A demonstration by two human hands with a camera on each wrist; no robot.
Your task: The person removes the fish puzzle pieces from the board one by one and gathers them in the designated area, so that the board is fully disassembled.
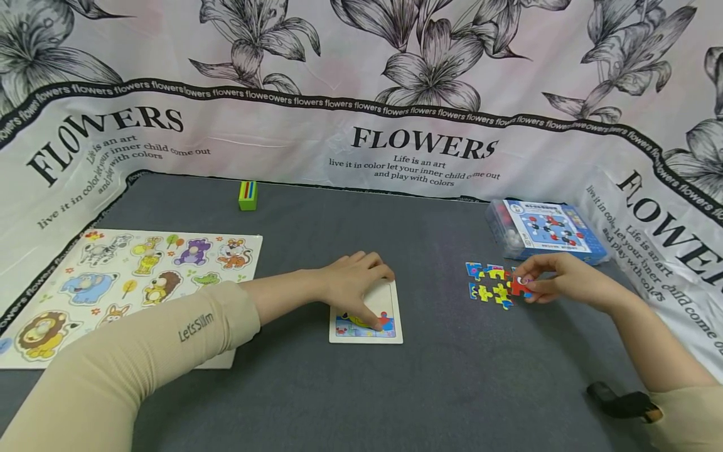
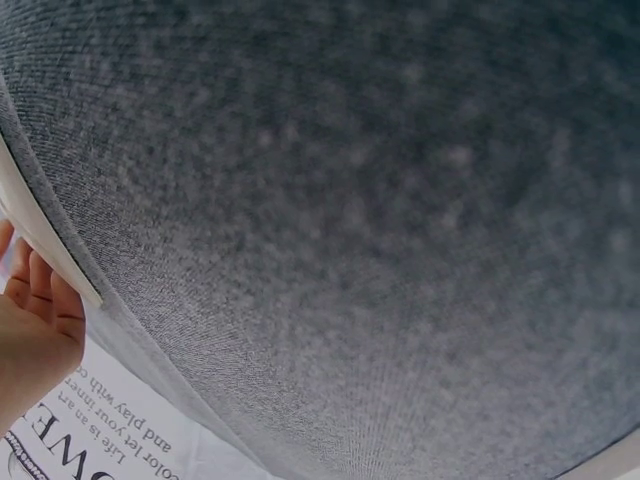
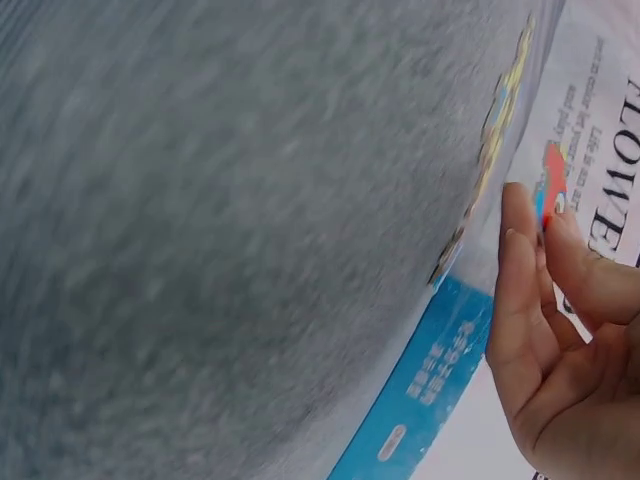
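In the head view, my left hand [image 1: 354, 285] lies spread over a small white-framed puzzle board [image 1: 366, 339]. The thumb rests on its lower part, where blue, yellow and red pieces are fitted; the fingers lie at its far side and hide part of it. My right hand [image 1: 556, 279] pinches a red puzzle piece [image 1: 521, 287] between thumb and fingertips. Beside it are several loose yellow and blue puzzle pieces [image 1: 484, 293] on the table. The right wrist view shows the red piece [image 3: 555, 180] held upright between thumb and fingers.
A large white animal puzzle board [image 1: 127, 289] lies on the left under the left arm. A small green box [image 1: 247, 196] stands at the back. Behind the right hand is a clear and blue plastic case [image 1: 550, 229]. Flower-printed cloth [image 1: 271, 138] borders the grey table [image 1: 429, 389].
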